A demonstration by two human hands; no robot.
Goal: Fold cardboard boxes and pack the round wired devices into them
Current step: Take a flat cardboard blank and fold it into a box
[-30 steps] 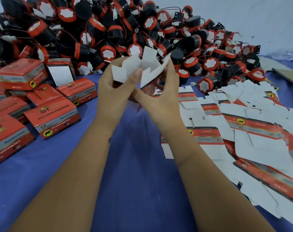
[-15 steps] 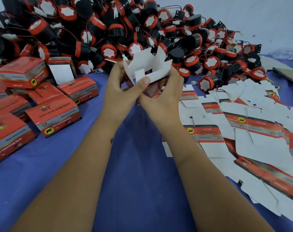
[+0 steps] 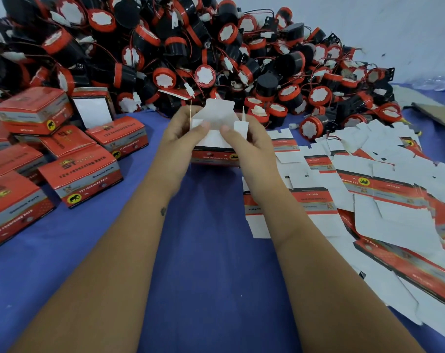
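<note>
Glossy printed cardboard box (image 3: pixel 216 138) with matt white inside, black and red plastic devices (image 3: pixel 206 75), blue cloth (image 3: pixel 211 250).

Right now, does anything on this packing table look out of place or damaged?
Nothing looks damaged. Both hands, left hand and right hand, hold the half-folded box by its white flaps. One box among the closed boxes stands open, its white inside showing. The flat blanks lie in a loose, overlapping heap.

Folded boxes (image 3: pixel 80 171) left, flat blanks (image 3: pixel 384 200) right, device heap (image 3: pixel 190 47) behind, on the cloth (image 3: pixel 211 263).
</note>
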